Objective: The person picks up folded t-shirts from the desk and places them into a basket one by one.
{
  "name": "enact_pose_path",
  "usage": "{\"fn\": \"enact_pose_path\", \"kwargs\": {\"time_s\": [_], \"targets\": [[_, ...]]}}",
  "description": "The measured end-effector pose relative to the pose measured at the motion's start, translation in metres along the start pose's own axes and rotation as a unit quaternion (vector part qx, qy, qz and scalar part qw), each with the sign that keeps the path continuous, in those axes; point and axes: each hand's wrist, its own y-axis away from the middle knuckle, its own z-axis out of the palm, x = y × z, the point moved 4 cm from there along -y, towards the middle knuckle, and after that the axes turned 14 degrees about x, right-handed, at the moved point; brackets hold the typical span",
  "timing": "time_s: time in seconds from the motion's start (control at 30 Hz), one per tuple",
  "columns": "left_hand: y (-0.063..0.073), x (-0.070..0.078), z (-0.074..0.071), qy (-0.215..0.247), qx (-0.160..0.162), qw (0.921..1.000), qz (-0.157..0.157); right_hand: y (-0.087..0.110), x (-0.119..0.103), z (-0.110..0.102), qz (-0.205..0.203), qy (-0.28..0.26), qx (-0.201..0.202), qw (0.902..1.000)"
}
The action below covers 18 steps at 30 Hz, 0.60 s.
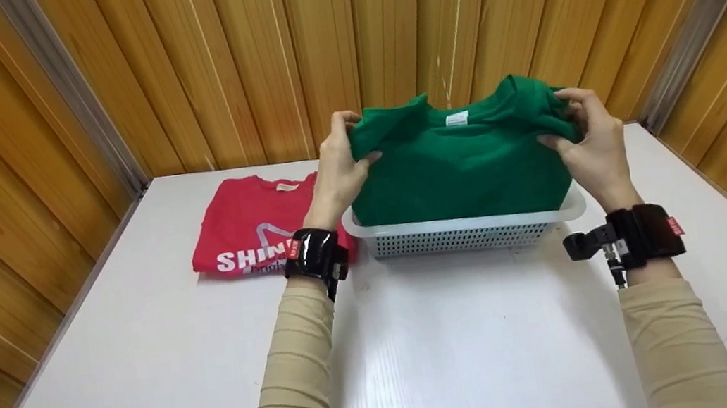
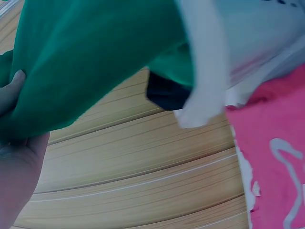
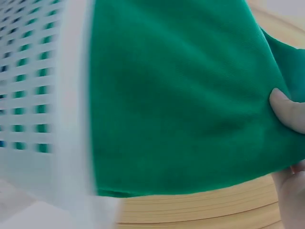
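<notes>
A green shirt (image 1: 459, 176) hangs upright between my two hands, its collar and white label at the top. Its lower part goes down inside a white plastic basket (image 1: 466, 226) with perforated walls. My left hand (image 1: 339, 172) pinches the shirt's upper left corner, thumb in front and fingers behind. At the upper right corner my right hand (image 1: 593, 143) grips the bunched cloth the same way. In the right wrist view the thumb (image 3: 288, 112) presses on the green fabric. Past the basket rim in the left wrist view, a dark piece of cloth (image 2: 167, 93) shows beneath the green.
A folded red shirt (image 1: 238, 221) with white lettering lies on the white table (image 1: 469, 346), left of the basket and partly behind my left wrist. Wood-panelled walls (image 1: 327, 45) rise behind the table and on both sides.
</notes>
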Motion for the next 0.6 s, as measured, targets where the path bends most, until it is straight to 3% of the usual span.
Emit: {"fn": "enact_pose_path", "kwargs": {"time_s": [0.27, 0.4, 0.6], "targets": [[0.005, -0.020, 0.014, -0.008, -0.001, 0.9995, -0.032, 0.010, 0.025, 0.015, 0.026, -0.008, -0.029, 0.9992], [0.002, -0.023, 0.019, -0.008, -0.001, 0.9998, -0.021, 0.005, 0.032, 0.021, 0.039, -0.014, -0.040, 0.9983], [0.001, -0.029, 0.028, -0.026, -0.027, 0.9993, -0.006, 0.000, 0.045, 0.028, 0.059, -0.019, -0.065, 0.9960]]}}
